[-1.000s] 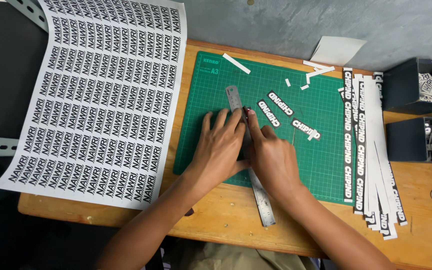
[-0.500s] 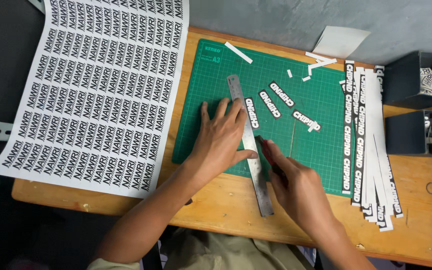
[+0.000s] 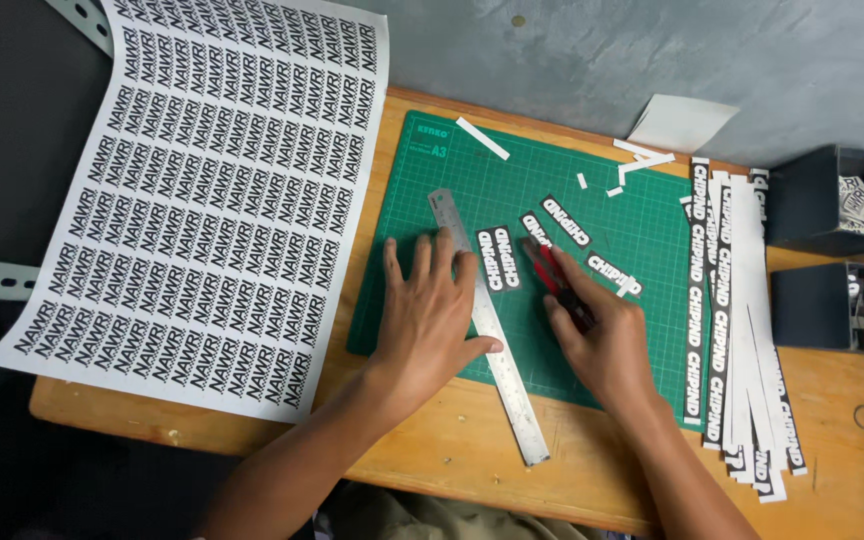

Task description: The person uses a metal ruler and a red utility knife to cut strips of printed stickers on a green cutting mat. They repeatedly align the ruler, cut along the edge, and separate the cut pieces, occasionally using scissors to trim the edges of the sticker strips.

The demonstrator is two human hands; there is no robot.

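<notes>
The left hand (image 3: pixel 430 318) lies flat with fingers spread on the green cutting mat (image 3: pixel 642 210), its thumb side pressing against the steel ruler (image 3: pixel 487 330), which runs slantwise from the middle of the mat to past the near edge of the mat onto the wooden desk (image 3: pixel 832 400); the hand's grip is open, a pressing palm and not a hold. The right hand (image 3: pixel 602 340) has its grip closed around a red-and-black craft knife (image 3: pixel 555 283), whose tip points far and left toward a cut label (image 3: pixel 499 258) lying just right of the ruler. Two more cut labels (image 3: pixel 566 220) lie apart on the mat farther right, and a stack of uncut label strips (image 3: pixel 727 330) rests along the mat's right edge. A large printed sticker sheet (image 3: pixel 202 190) hangs over the left side of the desk, and dark boxes (image 3: pixel 817 200) stand at the far right. To cut well here, I judge the pressing fingers should sit squarely on the ruler and back from its cutting edge, the weight spread along its length so it cannot pivot. The blade should ride flush against the steel, held low, and be drawn in one light, even pass, with the loose labels kept clear of the line.
</notes>
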